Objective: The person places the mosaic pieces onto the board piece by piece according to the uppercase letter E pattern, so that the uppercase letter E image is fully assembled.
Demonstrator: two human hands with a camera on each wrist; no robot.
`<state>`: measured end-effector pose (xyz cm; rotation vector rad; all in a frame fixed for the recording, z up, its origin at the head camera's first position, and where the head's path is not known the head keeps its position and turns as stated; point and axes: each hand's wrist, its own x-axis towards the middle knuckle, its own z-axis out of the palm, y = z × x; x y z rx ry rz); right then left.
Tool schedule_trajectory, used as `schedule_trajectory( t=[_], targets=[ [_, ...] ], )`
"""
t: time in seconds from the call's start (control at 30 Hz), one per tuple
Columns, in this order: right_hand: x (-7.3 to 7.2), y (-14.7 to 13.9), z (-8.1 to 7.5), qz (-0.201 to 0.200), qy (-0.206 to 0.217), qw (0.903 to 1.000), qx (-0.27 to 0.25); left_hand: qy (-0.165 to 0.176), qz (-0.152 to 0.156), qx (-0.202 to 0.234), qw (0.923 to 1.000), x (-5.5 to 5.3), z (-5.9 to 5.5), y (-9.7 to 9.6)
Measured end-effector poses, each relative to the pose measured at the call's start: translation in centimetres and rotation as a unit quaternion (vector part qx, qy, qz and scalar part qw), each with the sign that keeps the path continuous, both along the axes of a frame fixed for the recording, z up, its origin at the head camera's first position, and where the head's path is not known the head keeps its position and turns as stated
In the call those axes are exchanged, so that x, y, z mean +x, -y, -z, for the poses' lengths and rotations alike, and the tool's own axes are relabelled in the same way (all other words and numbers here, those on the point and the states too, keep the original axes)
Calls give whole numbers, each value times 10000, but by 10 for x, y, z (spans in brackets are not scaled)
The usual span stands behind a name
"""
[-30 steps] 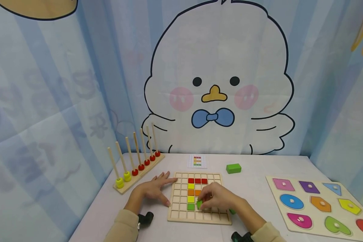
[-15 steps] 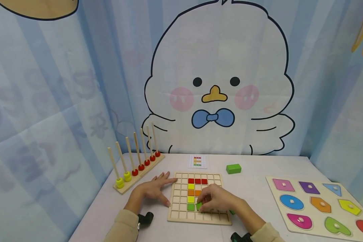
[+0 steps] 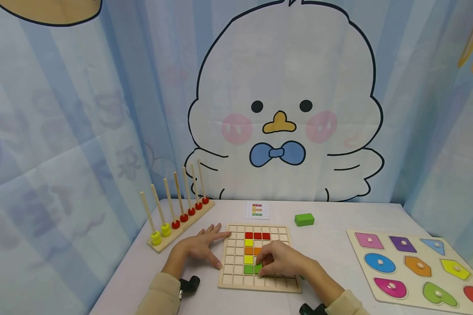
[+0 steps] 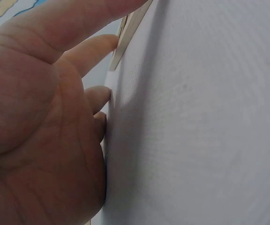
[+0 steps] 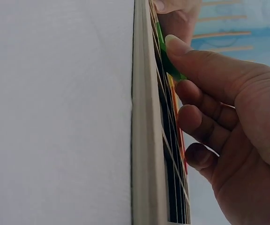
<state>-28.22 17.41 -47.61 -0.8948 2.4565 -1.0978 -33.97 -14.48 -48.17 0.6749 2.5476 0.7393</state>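
A wooden grid board (image 3: 231,280) lies on the table with coloured square blocks set in its cells. Red blocks (image 3: 257,236) form the top row; below come yellow, orange (image 3: 248,251), yellow (image 3: 248,259) and green (image 3: 248,269) ones. My right hand (image 3: 281,258) pinches a green block (image 3: 258,268) between thumb and index finger, at the cell right of the green one. Its other fingers curl over the board and hide some cells. My left hand (image 3: 200,246) lies spread at the board's left side, thumb and index finger at its edge (image 4: 130,33).
A peg stand (image 3: 157,247) with red and yellow beads stands at left. Behind the board lie a printed pattern card (image 3: 257,210) and a green rectangular block (image 3: 304,219). On the right is a shape puzzle board (image 3: 411,284) with knobbed pieces.
My right hand has shifted slightly down and left, and the green block in its fingers now sits straighter in line with the neighbouring green one. The left hand has stayed still.
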Motion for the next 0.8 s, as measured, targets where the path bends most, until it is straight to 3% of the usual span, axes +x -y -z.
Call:
schedule_trajectory(
  t=[0.5,0.8],
  targets=[
    [0,1,-1,68,-9,10000,48,-31,2,-32,10000,0,-1,1],
    [-3,-6,-2,14,-226,9997,-14,8,45,52,10000,0,-1,1]
  ],
)
